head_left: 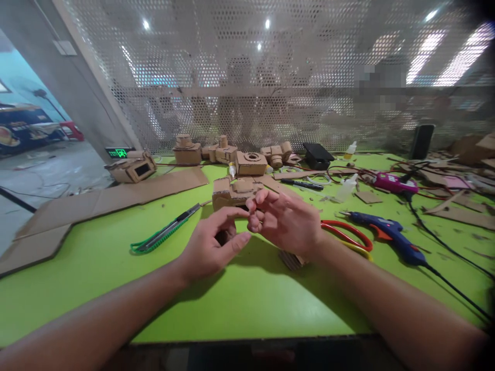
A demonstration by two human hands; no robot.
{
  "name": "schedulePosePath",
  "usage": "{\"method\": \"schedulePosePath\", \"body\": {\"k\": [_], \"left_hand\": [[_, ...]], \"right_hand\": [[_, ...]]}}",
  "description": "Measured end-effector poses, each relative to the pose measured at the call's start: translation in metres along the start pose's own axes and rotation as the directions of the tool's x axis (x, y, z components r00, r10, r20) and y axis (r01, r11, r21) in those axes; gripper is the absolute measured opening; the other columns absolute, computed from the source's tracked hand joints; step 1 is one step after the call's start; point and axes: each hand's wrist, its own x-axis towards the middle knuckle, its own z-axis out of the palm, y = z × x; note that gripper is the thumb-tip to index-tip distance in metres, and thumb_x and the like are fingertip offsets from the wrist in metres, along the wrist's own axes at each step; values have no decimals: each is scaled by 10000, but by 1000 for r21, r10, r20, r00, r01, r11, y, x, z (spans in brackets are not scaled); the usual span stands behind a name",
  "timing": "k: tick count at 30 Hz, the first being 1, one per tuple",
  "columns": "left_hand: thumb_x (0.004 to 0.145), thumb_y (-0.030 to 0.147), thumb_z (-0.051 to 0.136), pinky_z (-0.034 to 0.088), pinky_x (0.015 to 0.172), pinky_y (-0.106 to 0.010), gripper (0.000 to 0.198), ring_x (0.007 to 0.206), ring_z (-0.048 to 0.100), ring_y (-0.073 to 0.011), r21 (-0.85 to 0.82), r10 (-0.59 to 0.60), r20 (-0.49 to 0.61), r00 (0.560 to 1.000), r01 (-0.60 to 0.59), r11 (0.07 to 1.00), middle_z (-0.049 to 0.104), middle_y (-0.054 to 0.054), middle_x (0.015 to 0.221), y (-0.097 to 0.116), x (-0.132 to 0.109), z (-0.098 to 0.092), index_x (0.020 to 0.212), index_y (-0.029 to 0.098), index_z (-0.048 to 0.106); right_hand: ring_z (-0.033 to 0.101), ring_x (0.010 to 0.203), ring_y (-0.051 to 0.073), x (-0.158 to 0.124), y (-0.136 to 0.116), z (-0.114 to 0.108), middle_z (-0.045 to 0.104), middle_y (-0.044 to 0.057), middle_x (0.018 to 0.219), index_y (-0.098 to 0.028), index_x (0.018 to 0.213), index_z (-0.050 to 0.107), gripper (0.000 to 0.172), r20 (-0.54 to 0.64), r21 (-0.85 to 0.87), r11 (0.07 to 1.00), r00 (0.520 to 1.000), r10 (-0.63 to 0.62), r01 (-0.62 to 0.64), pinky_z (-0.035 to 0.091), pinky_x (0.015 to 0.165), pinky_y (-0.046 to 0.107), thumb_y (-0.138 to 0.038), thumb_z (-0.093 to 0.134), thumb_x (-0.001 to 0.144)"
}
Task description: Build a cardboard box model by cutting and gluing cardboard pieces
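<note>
My left hand (214, 242) is above the near middle of the green table, thumb and index finger apart, with nothing visible between them. Its index fingertip meets the fingertips of my right hand (288, 221), which is turned palm up with fingers loosely bent and no object visible in it. Just behind both hands stands a cardboard camera model (234, 190), partly covered by them. Under my right wrist lie a small corrugated cardboard piece (293, 260) and scissors with red and yellow handles (350, 234). A green utility knife (166, 229) rests left of my left hand.
Several cardboard camera models (251, 163) line the back by a perforated metal screen (240, 67). Right are a blue glue gun (390, 234) with its cord, a purple power strip (396, 182), a black marker (301, 184) and cardboard scraps. A long cardboard strip (116, 198) lies left.
</note>
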Motion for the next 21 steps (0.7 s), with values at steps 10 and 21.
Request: {"method": "schedulePosePath", "body": {"k": [10,21], "left_hand": [[881,260,675,372,728,-351,176,609,510,-159,265,295,-144,944,-251,931,699,-14,674,-7,7,-5,1015,259,789],[859,219,685,356,807,-364,126,640,520,-157,398,357,-115,927,-286,872,692,12,696,-6,6,-8,942,259,770]], "right_hand": [[569,875,182,1,5,1,589,64,990,-178,904,641,307,-19,19,1000,1000,-4,5,482,812,307,-440,714,762],[577,870,182,0,8,-1,588,63,962,-176,924,656,268,31,-55,995,996,-78,80,470,817,305,-414,691,806]]}}
